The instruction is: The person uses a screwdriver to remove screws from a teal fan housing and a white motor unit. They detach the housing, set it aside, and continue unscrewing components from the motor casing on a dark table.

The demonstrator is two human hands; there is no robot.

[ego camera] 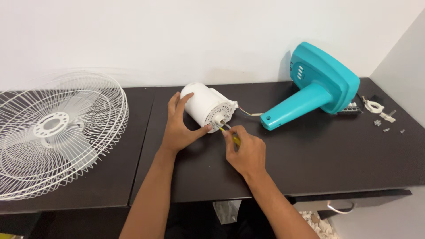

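Motor housing (206, 105): white plastic drum lying on its side on the dark counter (310, 159), near its back edge; a thin wire runs from it to the teal fan base (316, 86).
Left hand (179, 128): cupped over the drum's smooth side, steadying it.
Right hand (246, 152): clenched on a yellow screwdriver (230, 135), tip at the vented front face beside the shaft.
Handling: probably heavy for its size, rigid, smooth and apt to roll; best held around the barrel, not by the wire.
Nearby: white fan guard (57, 132) on the left, small screws (387, 126) far right.
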